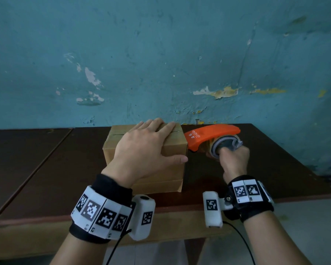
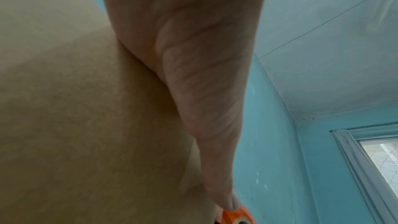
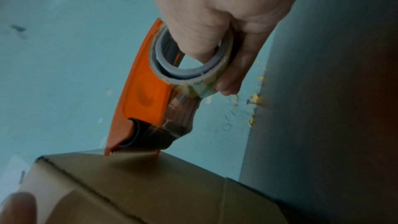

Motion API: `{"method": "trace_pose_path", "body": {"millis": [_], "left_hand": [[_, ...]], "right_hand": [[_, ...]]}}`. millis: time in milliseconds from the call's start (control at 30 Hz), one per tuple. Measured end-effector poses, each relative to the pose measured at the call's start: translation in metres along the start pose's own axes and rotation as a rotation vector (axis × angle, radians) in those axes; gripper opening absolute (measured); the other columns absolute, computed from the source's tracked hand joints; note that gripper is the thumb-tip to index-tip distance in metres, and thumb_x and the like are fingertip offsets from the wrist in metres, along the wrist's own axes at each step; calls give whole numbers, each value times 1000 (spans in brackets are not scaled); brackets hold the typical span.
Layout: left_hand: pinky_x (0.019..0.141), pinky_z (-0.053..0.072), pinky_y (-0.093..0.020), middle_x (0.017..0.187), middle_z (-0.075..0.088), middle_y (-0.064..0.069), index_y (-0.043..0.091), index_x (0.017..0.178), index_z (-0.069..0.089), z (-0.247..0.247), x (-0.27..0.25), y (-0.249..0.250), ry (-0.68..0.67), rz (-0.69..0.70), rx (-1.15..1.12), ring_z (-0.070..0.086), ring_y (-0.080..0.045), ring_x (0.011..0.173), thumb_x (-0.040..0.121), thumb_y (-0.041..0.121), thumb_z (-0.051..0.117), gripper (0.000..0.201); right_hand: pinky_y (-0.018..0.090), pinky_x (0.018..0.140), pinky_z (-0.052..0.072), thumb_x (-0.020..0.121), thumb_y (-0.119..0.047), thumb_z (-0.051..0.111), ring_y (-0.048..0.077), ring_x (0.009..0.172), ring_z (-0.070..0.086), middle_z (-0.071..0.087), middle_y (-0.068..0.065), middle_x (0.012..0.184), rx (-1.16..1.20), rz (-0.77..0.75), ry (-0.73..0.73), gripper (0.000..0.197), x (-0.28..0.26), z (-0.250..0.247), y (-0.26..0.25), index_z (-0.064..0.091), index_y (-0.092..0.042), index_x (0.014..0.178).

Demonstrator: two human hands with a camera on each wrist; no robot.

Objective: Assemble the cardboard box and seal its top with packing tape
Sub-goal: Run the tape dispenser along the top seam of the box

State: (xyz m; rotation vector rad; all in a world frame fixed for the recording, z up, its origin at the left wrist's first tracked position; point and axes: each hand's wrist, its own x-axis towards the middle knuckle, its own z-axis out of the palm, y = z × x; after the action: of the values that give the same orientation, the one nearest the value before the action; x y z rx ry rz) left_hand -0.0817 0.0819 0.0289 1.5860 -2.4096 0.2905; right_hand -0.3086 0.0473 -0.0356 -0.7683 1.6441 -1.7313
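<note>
Right hand (image 1: 233, 159) first: fingers (image 3: 234, 74) clenched round the tape roll (image 3: 189, 60) in the orange tape dispenser (image 1: 211, 135), thumb through the grey core. The dispenser's toothed nose sits right at the top right edge of the cardboard box (image 1: 161, 169). Left hand (image 1: 143, 150) lies flat on the box top, fingers (image 1: 161, 127) straight and spread, thumb over the near edge. White print on the dispenser is too small to read. The box stands on the dark table (image 1: 46, 169) by the teal wall (image 1: 161, 54).
</note>
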Motion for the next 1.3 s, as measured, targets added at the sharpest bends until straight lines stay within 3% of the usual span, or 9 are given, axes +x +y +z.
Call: {"method": "trace_pose_path", "body": {"millis": [233,333,433,600,667,833,1033,1233,1300], "left_hand": [[118,30,-36,162,35,7,37,162,19,-1,1,0,6,4,3,36,-17,146,83,90,37,97],[117,30,-35,161,36,7,37,162,19,0,1,-1,15,5,7,37,-17,146,84,88,38,95],[117,31,-36,160,36,7,37,162,20,0,1,-1,14,3,4,37,-16,146,84,88,38,95],[115,33,-36,160,38,7,37,162,20,0,1,-2,15,3,-1,39,-17,144,84,88,39,95],[116,33,-36,160,38,7,37,162,20,-1,1,-1,14,2,-5,38,-17,145,83,88,39,96],[120,29,-37,161,37,5,36,162,21,0,0,-2,10,2,-8,37,-19,147,83,88,40,96],[120,29,-37,162,37,4,36,162,21,0,0,-2,8,2,-5,37,-19,147,83,88,40,97],[121,28,-38,163,36,4,36,162,20,0,0,-2,6,1,-3,37,-19,147,83,89,39,97],[120,28,-38,163,36,4,36,162,20,0,0,-1,9,0,0,37,-19,147,83,89,39,97]], "right_hand": [[56,91,58,84,15,52,41,97,72,71,18,100,121,225,-53,36,0,11,24,60,-21,83],[52,87,60,88,16,50,39,94,71,69,19,101,130,246,-71,35,0,10,24,59,-18,84],[38,71,58,90,16,49,27,81,66,64,7,90,84,207,-23,28,0,4,22,59,-10,91],[32,75,49,85,15,54,15,77,63,62,-3,80,24,95,46,36,4,-5,22,59,-20,81],[32,79,49,83,15,55,20,83,65,62,-3,80,-3,64,80,34,6,-9,21,60,-19,83],[33,82,50,81,12,61,22,95,65,65,7,101,-77,66,111,34,10,-13,23,64,-12,106],[34,89,52,82,10,65,21,97,62,62,9,106,-101,66,120,41,12,-13,22,63,-6,120],[35,88,52,82,10,66,22,97,63,62,6,101,-145,45,139,36,18,-19,26,66,-6,114],[36,84,52,81,11,65,23,93,63,62,3,92,-188,9,113,23,17,-18,28,67,-8,94]]}}
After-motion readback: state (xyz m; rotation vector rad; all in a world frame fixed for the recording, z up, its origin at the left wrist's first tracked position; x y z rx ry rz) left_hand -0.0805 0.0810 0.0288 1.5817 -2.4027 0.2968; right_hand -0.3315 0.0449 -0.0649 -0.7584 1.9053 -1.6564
